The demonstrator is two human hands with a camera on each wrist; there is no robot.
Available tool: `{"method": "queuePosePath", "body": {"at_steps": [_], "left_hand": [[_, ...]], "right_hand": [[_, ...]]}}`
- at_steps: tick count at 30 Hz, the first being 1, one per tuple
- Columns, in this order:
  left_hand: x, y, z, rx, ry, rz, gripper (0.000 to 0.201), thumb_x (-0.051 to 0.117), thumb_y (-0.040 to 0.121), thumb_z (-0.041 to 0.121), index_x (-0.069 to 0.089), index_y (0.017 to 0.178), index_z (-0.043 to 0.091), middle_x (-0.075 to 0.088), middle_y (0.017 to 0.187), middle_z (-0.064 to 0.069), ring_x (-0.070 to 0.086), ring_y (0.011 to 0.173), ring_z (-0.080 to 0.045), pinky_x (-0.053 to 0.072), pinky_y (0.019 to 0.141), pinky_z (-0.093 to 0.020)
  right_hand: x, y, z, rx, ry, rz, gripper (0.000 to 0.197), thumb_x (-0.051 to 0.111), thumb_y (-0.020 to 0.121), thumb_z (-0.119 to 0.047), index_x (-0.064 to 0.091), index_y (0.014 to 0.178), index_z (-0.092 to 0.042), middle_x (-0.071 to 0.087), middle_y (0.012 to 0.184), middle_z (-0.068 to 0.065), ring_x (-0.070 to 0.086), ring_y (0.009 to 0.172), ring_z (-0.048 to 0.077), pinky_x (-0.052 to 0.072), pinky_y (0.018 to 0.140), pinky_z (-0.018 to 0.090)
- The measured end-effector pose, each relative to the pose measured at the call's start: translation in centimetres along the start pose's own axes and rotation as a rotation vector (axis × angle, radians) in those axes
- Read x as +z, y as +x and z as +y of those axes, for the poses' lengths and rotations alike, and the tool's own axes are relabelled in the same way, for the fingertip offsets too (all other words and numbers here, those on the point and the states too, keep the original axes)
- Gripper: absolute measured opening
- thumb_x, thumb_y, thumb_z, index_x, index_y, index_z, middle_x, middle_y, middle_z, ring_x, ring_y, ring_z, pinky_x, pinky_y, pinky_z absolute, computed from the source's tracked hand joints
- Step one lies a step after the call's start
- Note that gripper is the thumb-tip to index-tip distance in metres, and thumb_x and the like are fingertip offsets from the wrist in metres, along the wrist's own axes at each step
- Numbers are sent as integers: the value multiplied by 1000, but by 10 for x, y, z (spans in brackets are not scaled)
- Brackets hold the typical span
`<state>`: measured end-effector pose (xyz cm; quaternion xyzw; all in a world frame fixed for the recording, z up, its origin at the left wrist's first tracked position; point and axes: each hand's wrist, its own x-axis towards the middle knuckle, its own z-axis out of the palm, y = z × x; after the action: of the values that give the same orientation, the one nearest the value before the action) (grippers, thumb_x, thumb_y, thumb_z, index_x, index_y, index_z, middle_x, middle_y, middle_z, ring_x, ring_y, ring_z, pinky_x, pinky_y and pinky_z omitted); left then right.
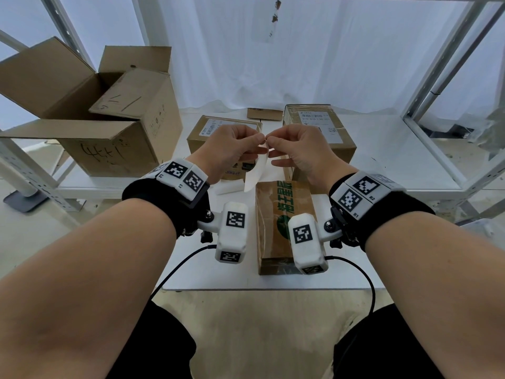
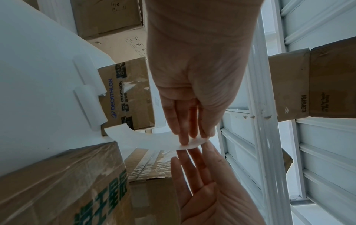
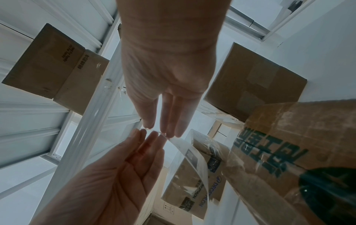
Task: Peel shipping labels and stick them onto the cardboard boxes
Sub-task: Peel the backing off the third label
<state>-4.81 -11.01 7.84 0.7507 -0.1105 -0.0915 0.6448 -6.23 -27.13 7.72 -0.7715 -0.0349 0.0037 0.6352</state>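
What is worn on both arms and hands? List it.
Both forearms are bare. The left hand and right hand wear no gloves. Each wrist has a black strap, white marker blocks and a white camera pod trailing a black cable.

A white sheet-like backdrop (image 1: 273, 50) hangs behind the flat white surface (image 1: 382, 149), letting soft, even daylight through. White perforated metal shelving uprights (image 1: 448, 50) frame the scene on the left and right, and a lower white shelf board (image 1: 90, 184) runs along the left. Below lies a pale beige floor (image 1: 259, 324), where a grey flat base plate (image 1: 23, 201) sits at far left.
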Motion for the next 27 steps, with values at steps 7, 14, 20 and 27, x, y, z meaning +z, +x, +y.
{"method": "queuePosePath", "body": {"at_steps": [7,14,20,27], "left_hand": [[1,-1,2,0,36,-4,10,59,91,17,63,85,11,68,86,-2,69,84,-12,54,88,-31],[3,-3,4,23,196,-8,10,61,90,19,64,81,17,67,87,-1,62,87,-12,52,84,-27],[4,-3,4,24,241,-5,12,62,88,16,65,77,20,67,87,-1,61,90,-14,51,89,-30],[5,-4,4,43,281,11,14,62,87,14,65,76,21,66,88,-4,58,87,-14,50,86,-28]], "right_hand": [[0,1,2,11,1,9,12,64,89,-16,67,95,-6,71,95,11,70,87,20,60,77,36],[0,2,2,12,29,-6,22,65,88,-21,68,98,-1,73,94,11,72,85,18,60,74,32],[-1,2,3,18,49,-14,20,65,88,-15,68,100,1,72,95,13,72,86,21,60,74,30],[-1,2,3,21,65,-20,20,67,87,-12,68,100,2,72,95,16,72,87,24,60,74,29]]}}
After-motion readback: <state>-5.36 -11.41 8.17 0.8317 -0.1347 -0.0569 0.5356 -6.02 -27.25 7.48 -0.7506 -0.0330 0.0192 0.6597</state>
